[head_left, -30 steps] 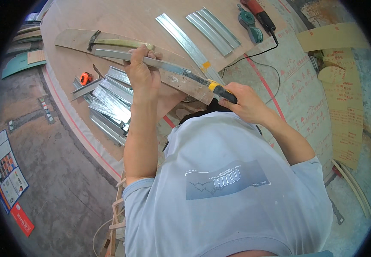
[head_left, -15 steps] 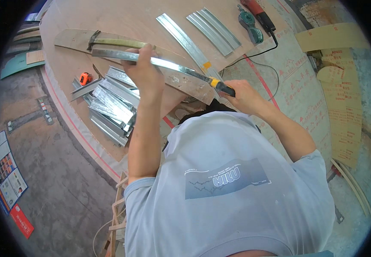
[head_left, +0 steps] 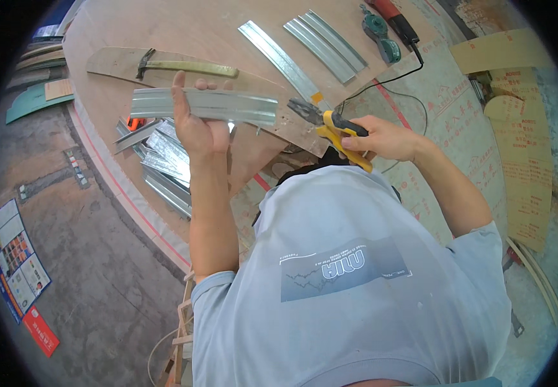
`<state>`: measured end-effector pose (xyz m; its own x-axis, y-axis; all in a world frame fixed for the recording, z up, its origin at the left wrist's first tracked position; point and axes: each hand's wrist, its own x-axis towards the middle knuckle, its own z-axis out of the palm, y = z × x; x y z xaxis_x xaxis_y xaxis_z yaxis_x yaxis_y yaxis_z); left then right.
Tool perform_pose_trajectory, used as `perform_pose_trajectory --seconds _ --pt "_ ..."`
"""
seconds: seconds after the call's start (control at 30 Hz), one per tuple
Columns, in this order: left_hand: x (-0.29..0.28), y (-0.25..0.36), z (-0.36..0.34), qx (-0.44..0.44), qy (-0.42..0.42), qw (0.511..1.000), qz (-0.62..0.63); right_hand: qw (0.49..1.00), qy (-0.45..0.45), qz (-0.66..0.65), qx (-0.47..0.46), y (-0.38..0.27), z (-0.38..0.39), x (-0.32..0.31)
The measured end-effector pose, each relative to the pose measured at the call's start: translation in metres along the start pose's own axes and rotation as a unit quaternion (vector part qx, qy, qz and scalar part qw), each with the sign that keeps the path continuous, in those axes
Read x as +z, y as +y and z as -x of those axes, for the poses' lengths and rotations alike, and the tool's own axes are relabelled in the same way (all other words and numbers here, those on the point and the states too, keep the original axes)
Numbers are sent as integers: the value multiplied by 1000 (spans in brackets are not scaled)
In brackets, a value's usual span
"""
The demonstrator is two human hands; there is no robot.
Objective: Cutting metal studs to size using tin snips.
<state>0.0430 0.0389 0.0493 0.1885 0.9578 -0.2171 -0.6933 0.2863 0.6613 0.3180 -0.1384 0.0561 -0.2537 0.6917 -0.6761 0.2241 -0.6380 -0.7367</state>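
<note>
My left hand (head_left: pixel 196 132) grips a short, slightly curved galvanized metal channel (head_left: pixel 243 107), the thumb across its face and the other fingertips showing past its far edge. In my right hand (head_left: pixel 382 138) is a pair of combination pliers (head_left: pixel 327 120) with yellow and black handles. The handles are spread, and the jaws sit just off the channel's right end. Beyond the channel, a claw hammer (head_left: pixel 192 68) lies on a curved wooden board (head_left: pixel 105 62). Under my left wrist there is a pile of cut metal channels (head_left: pixel 166 155), partly hidden by the forearm.
An orange tape measure (head_left: pixel 136 122) sits by the pile. Farther off on the plywood table (head_left: pixel 182 26) are a long metal strip (head_left: pixel 279 58) and several channel pieces (head_left: pixel 326 46). A green tool (head_left: pixel 380 35) and a red corded power tool (head_left: pixel 395 20) lie at far right, their cable trailing.
The channel has turned from edge-on to showing its broad face. The pliers, which were at its right end, have come away and their handles have opened.
</note>
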Motion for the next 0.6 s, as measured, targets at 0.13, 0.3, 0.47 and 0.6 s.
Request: perform_pose_trajectory --seconds 0.13,0.3,0.47,0.6 --pt "-9 2 -2 -24 4 998 50 991 -105 -83 -9 -15 8 -3" --pt "-11 6 0 -15 26 998 48 982 -166 -86 -35 -11 7 -6" --pt "-16 7 1 -22 -26 998 45 982 -179 -47 -40 -14 9 -7" --pt "-17 3 1 -38 -22 999 18 986 -159 -27 -48 -15 10 -3"
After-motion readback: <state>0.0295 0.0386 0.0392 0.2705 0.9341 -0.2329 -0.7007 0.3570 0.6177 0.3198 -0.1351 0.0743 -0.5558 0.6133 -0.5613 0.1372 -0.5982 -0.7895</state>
